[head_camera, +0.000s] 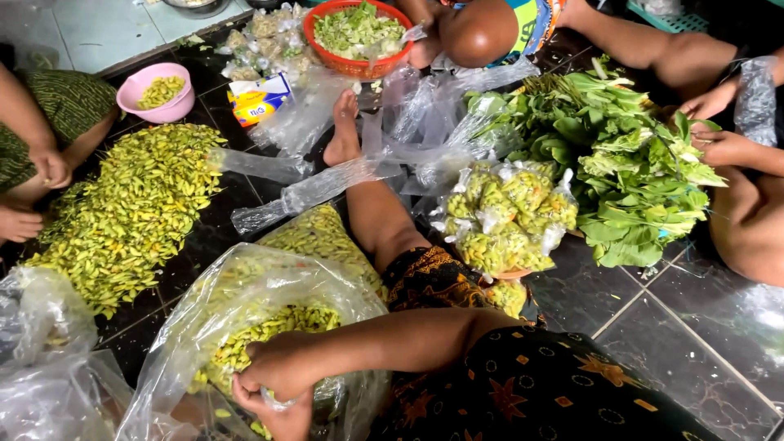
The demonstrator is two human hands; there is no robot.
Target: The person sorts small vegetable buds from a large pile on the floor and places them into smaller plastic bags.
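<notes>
Both hands are set at the mouth of a large clear plastic bag of small yellow-green chillies on the dark tiled floor. The right hand and left hand are closed, clasped around a small clear bag.

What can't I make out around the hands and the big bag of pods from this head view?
- Left hand: fingers hidden under the right hand and cut off by the bottom edge.
- What the hands pinch: a small clear bag, contents too small to tell.
- Large clear plastic bag: its depth of yellow-green pods is blurred by glare and creases.
- Tray beneath the packed pod bags: mostly covered by them.
</notes>
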